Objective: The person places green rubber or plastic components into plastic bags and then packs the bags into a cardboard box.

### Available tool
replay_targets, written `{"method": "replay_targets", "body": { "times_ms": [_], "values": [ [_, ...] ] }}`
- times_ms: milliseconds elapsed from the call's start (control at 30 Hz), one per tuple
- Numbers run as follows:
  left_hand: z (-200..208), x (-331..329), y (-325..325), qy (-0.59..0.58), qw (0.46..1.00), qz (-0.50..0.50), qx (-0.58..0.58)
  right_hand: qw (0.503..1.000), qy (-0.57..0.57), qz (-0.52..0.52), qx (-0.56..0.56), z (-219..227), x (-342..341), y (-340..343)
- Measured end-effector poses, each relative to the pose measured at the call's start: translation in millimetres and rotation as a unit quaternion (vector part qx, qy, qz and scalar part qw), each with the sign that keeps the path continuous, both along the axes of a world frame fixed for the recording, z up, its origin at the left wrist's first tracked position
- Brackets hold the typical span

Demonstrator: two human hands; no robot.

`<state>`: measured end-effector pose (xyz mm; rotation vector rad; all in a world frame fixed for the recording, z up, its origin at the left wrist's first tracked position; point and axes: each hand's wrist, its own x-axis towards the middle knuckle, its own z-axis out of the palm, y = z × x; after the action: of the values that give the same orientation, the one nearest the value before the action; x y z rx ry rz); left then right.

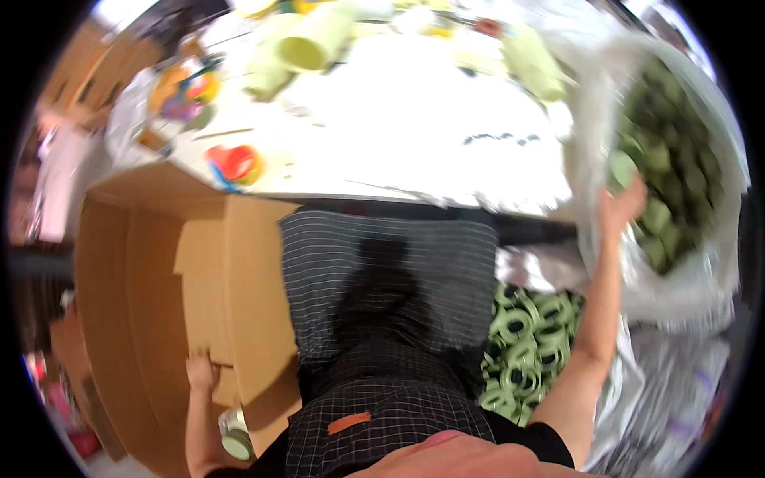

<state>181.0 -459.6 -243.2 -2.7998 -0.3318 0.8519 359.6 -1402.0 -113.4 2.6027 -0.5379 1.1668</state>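
Note:
My right hand (623, 205) is at the left rim of a clear plastic bag (598, 151) on the right. Its fingers are closed on a pale green round piece (621, 171), which looks like a small cup or cap. Many similar green pieces (677, 151) fill the bag. On the left, my left hand (203, 372) reaches into a big open cardboard box (151, 263); its fingers look apart, and nothing shows in them. A pale green-ended cylindrical container (236, 443) lies near my left forearm, low in the box.
Ahead stands a white table (398, 119) with large pale green tubs (315, 44) and a red and yellow toy-like piece (237, 163). Several green rings with handles (526, 342) lie in a heap at my right. A grey plastic bag (677, 390) sits below the clear one.

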Motion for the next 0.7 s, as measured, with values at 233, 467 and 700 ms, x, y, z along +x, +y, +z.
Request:
{"method": "replay_targets", "body": {
  "times_ms": [233,467,700],
  "values": [
    [119,218,-232,-0.404,0.81,-0.262,-0.335,0.982,0.101,-0.087,0.131,-3,62,-37],
    [52,481,-367,-0.514,0.726,0.05,-0.454,0.885,0.031,0.152,0.44,3,-47,106],
    [64,575,-370,-0.611,0.712,-0.011,-0.345,0.863,0.229,0.307,0.33,-70,-115,255]
  ]
}}
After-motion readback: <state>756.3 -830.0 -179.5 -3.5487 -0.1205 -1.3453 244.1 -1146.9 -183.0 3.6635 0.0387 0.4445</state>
